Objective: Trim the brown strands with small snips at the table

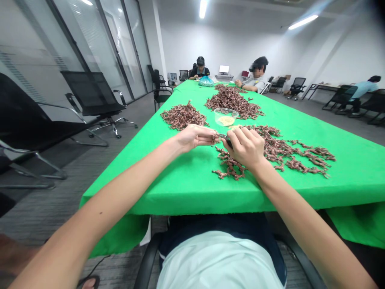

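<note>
My hands meet above a green cloth-covered table point(345, 188). My left hand point(195, 137) pinches a small brown piece point(215, 139) between its fingertips. My right hand point(245, 148) grips a small metal hand tool point(224, 139), its tip close to that piece. Just below my hands lies a heap of knobbly brown pieces point(276, 150). Two similar heaps point(183, 115) point(233, 102) sit farther off. A clear glass bowl point(226, 117) holding yellowish bits stands just beyond my fingers.
Two co-workers point(200, 68) point(255, 74) sit at the far end of the table, near a blue plastic bag point(206, 81). Black office chairs point(93, 94) stand along the left, beside a glass wall point(99, 44). Another person point(362, 92) sits at the right.
</note>
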`<control>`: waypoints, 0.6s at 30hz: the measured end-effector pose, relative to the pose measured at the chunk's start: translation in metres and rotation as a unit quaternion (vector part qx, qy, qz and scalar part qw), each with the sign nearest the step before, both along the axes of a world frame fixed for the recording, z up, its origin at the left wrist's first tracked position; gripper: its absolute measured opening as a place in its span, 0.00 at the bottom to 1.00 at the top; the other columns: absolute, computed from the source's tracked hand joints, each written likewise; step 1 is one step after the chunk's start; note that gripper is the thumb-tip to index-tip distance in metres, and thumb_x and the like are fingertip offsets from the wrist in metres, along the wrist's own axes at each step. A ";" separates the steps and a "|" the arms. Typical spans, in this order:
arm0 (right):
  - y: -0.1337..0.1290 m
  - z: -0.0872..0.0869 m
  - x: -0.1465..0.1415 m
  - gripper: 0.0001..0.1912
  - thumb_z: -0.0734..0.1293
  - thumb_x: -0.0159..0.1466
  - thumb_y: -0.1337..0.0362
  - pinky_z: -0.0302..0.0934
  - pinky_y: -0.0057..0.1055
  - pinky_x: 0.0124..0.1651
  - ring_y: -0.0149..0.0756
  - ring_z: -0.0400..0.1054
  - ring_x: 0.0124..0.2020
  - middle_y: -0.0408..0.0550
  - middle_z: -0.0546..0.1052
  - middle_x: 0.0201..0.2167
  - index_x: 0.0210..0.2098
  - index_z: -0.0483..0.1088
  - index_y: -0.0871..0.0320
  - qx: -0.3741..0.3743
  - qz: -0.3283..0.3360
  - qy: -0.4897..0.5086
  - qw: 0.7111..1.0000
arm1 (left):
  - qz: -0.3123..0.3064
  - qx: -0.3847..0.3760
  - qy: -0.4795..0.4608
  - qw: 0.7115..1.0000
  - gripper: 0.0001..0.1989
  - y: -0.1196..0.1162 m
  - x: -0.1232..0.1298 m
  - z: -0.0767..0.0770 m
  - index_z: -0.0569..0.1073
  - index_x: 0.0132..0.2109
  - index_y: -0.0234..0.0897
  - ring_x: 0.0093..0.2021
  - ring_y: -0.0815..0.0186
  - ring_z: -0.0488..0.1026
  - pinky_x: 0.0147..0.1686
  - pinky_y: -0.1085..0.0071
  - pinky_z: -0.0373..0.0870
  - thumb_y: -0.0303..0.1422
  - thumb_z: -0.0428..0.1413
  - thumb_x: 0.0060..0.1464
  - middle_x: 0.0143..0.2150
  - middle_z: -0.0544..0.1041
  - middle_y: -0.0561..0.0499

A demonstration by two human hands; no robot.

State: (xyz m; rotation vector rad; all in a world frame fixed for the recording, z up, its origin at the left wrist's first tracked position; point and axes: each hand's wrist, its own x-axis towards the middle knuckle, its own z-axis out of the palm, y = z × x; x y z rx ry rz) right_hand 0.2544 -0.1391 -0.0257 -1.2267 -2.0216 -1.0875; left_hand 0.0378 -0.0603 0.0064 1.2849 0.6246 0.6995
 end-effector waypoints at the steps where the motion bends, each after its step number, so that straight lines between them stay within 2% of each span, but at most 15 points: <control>1: 0.000 0.000 0.000 0.23 0.55 0.74 0.47 0.49 0.39 0.37 0.42 0.65 0.36 0.52 0.77 0.33 0.38 0.73 0.56 0.003 -0.002 -0.011 1.000 | -0.001 -0.002 0.006 1.000 0.10 0.000 -0.001 0.001 0.84 0.38 0.29 0.42 0.58 0.83 0.55 0.60 0.75 0.29 0.68 0.48 0.39 0.85 0.39; 6: 0.000 -0.001 -0.002 0.24 0.54 0.75 0.48 0.47 0.39 0.35 0.39 0.63 0.33 0.51 0.76 0.31 0.37 0.72 0.55 -0.030 0.014 -0.018 0.999 | -0.011 -0.018 0.049 0.999 0.08 0.003 -0.006 0.004 0.84 0.36 0.30 0.40 0.58 0.83 0.53 0.60 0.77 0.29 0.69 0.47 0.39 0.85 0.37; 11: 0.000 0.000 -0.005 0.23 0.54 0.75 0.49 0.48 0.39 0.35 0.38 0.63 0.33 0.50 0.75 0.29 0.35 0.71 0.55 -0.044 0.031 -0.008 0.999 | -0.014 -0.013 0.083 0.996 0.11 0.005 -0.009 0.005 0.84 0.36 0.29 0.39 0.58 0.83 0.53 0.58 0.77 0.31 0.71 0.45 0.39 0.85 0.36; 14: 0.000 0.000 -0.006 0.23 0.56 0.74 0.49 0.49 0.38 0.35 0.38 0.63 0.32 0.50 0.75 0.28 0.33 0.71 0.55 -0.043 0.026 0.012 0.999 | -0.013 0.030 0.077 0.997 0.16 0.004 -0.009 0.006 0.84 0.40 0.29 0.41 0.56 0.83 0.53 0.56 0.77 0.31 0.73 0.43 0.41 0.85 0.37; 18: 0.004 -0.005 -0.007 0.20 0.60 0.72 0.51 0.51 0.35 0.34 0.38 0.67 0.32 0.50 0.77 0.29 0.33 0.73 0.56 -0.033 0.026 0.085 0.996 | -0.011 0.145 0.061 0.987 0.26 0.003 -0.009 0.006 0.82 0.49 0.30 0.44 0.55 0.83 0.54 0.55 0.76 0.34 0.74 0.42 0.43 0.85 0.37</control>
